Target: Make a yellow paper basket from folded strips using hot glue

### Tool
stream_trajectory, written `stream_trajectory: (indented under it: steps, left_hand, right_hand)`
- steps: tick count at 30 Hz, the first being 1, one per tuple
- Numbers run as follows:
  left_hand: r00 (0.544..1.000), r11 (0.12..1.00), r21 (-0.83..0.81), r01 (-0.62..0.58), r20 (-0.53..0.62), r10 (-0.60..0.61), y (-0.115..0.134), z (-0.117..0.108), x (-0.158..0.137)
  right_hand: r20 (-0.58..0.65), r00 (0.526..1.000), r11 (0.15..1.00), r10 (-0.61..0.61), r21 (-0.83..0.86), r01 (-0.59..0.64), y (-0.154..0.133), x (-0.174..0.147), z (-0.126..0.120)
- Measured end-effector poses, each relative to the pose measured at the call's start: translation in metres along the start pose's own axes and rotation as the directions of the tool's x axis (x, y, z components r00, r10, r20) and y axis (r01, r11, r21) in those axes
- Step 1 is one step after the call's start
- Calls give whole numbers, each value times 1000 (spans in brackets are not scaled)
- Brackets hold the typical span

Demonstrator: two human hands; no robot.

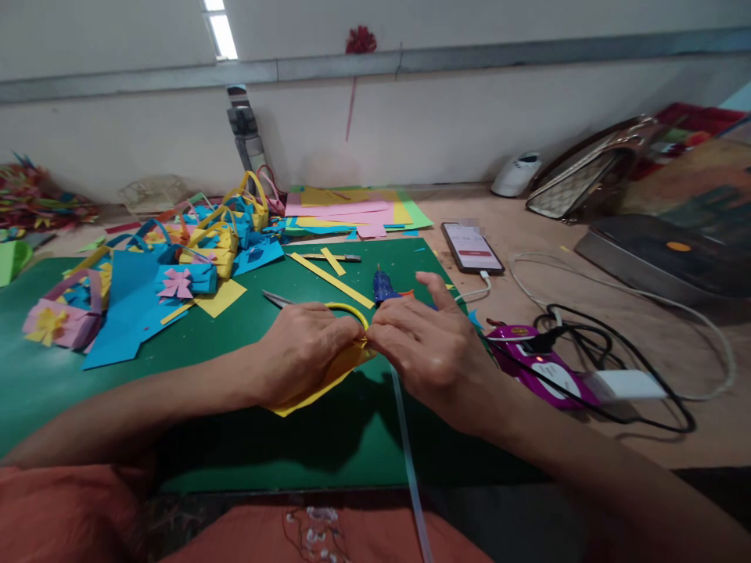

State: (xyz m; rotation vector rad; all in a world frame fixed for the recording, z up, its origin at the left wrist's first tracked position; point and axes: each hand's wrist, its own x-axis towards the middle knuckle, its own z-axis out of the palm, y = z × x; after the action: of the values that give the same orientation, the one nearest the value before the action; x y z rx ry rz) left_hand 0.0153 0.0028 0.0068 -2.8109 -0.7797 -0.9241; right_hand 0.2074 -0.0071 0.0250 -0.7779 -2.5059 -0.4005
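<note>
My left hand [305, 348] is closed on a sheet of yellow paper [314, 391] that hangs below its fingers. At the sheet's right end my right hand [428, 352] pinches the same paper, its index finger raised. The two hands' fingertips nearly meet. Scissors [278, 299] with yellow handles lie just behind my left hand, their handles partly hidden by it. A blue glue gun [384, 287] lies behind my right hand, mostly covered by it. A long translucent stick [407, 446] runs from under my right hand over the table edge.
On the green mat [235, 438] lie yellow strips [332, 277] and a cutter knife [340, 258]. Several paper baskets [64, 313] and blue paper [126, 305] crowd the left. To the right are a phone [472, 246], a purple power strip [545, 367] with loose cables, and a dark case [657, 258].
</note>
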Motion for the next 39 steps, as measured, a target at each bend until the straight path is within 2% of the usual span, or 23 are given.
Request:
stream_trajectory:
  steps: [7, 12, 18, 29, 35, 39]
  left_hand:
    - [999, 999, 11, 31, -20, -31, 2, 0, 0]
    - [999, 999, 34, 21, -44, -19, 2, 2, -1]
    - [996, 999, 37, 16, -91, -12, 4, 4, -2]
    - [999, 999, 42, 19, -50, -17, 3, 8, -7]
    - [996, 1000, -23, -20, -82, 18, 3, 4, -2]
    - [995, 1000, 10, -19, -95, 20, 3, 7, -4]
  right_hand:
    - [-24, 999, 998, -22, -66, 20, 0, -1, 2]
    - [-3, 1000, 997, -18, -69, 18, -1, -2, 1]
    - [-35, 997, 988, -62, -145, 57, -4, -3, 3]
    - [-70, 990, 961, -121, -257, 99, -8, -3, 7]
    - [-79, 993, 973, -87, -221, 68, -6, -4, 7]
    - [-108, 989, 971, -102, -228, 75, -6, -5, 7]
